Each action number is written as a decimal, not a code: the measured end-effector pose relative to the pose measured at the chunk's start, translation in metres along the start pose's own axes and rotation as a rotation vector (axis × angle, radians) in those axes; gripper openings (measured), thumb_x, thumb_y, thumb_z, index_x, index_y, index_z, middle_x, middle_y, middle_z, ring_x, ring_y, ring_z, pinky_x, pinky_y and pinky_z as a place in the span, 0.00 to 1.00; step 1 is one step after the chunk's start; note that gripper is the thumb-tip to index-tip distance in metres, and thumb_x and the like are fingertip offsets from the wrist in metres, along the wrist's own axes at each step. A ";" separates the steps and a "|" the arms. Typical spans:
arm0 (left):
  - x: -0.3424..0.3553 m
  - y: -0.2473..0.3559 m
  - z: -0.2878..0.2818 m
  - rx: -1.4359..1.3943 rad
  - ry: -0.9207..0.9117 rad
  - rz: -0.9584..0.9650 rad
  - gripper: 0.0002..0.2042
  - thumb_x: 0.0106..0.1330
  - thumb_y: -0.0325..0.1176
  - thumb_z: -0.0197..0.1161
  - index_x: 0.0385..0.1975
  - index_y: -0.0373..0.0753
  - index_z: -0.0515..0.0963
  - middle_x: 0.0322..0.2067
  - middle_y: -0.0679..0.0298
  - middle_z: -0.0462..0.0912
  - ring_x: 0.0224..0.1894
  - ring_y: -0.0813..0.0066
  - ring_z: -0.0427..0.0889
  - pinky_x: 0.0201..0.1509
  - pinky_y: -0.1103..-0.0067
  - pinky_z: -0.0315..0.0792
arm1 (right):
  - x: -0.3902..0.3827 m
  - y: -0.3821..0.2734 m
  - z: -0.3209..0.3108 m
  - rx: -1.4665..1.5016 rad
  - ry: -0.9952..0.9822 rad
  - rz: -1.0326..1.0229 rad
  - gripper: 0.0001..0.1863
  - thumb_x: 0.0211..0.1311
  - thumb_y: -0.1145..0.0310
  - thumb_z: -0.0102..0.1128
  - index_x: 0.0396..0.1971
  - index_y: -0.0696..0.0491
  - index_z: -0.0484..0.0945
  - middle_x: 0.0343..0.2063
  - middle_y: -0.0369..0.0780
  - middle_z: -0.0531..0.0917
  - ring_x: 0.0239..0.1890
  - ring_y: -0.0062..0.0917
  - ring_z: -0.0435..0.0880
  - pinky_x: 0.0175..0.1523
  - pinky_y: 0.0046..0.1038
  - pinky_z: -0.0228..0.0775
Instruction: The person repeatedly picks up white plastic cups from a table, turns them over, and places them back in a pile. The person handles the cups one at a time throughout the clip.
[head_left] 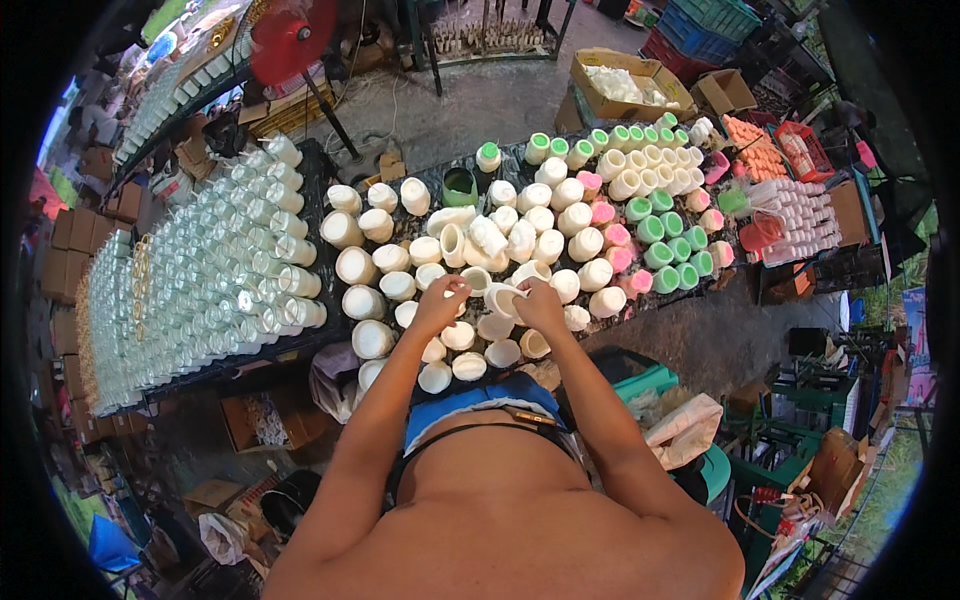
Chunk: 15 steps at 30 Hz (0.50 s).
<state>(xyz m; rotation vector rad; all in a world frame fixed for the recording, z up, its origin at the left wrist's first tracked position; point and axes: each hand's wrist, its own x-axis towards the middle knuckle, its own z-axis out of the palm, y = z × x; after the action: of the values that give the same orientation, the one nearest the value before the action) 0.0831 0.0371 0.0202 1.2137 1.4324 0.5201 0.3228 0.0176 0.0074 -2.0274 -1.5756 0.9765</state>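
Note:
My right hand grips a white cup-shaped cylinder, tilted so that its round end faces up toward me. Just left of it, my left hand is closed in a pinch. Whatever it may have between the fingertips is too small to make out. Around both hands stand many similar white cylinders, mostly upright. A few in the middle, such as a white cylinder, lie tilted against or on top of others. Some show a hollow, rimmed top.
Green-topped cylinders and pink-topped ones stand at the right of the table. Rows of clear glass jars fill the left table. A green container sits at the back edge. Beyond are a cardboard box and a red fan.

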 end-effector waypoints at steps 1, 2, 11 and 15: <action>0.005 -0.023 0.000 0.221 0.118 0.201 0.24 0.58 0.34 0.70 0.56 0.41 0.76 0.48 0.59 0.77 0.43 0.61 0.84 0.39 0.66 0.82 | 0.007 0.003 0.004 -0.007 -0.014 -0.015 0.16 0.51 0.64 0.67 0.37 0.59 0.84 0.27 0.48 0.87 0.29 0.35 0.88 0.38 0.36 0.78; 0.009 -0.035 0.001 0.444 0.228 0.405 0.24 0.58 0.33 0.70 0.56 0.41 0.76 0.49 0.58 0.78 0.44 0.59 0.84 0.41 0.66 0.81 | 0.014 0.006 0.009 0.004 -0.034 -0.022 0.16 0.51 0.64 0.67 0.37 0.59 0.83 0.26 0.48 0.87 0.28 0.34 0.88 0.38 0.36 0.79; 0.064 0.004 0.014 1.109 -0.095 0.532 0.10 0.59 0.27 0.64 0.41 0.40 0.78 0.39 0.55 0.83 0.41 0.54 0.86 0.42 0.60 0.80 | 0.050 0.001 0.015 -0.087 -0.246 -0.217 0.16 0.50 0.65 0.70 0.39 0.56 0.85 0.26 0.46 0.87 0.23 0.33 0.86 0.35 0.33 0.78; 0.076 0.001 0.005 1.066 0.034 0.629 0.06 0.62 0.26 0.60 0.38 0.39 0.78 0.37 0.56 0.82 0.36 0.55 0.86 0.38 0.62 0.81 | 0.048 0.008 0.019 -0.104 -0.222 -0.322 0.17 0.50 0.63 0.71 0.40 0.56 0.86 0.32 0.48 0.88 0.27 0.34 0.88 0.37 0.33 0.79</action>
<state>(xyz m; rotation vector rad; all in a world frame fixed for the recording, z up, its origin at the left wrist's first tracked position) 0.1003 0.1025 -0.0150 2.5522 1.3483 0.1453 0.3208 0.0589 -0.0247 -1.6984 -2.0313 1.0377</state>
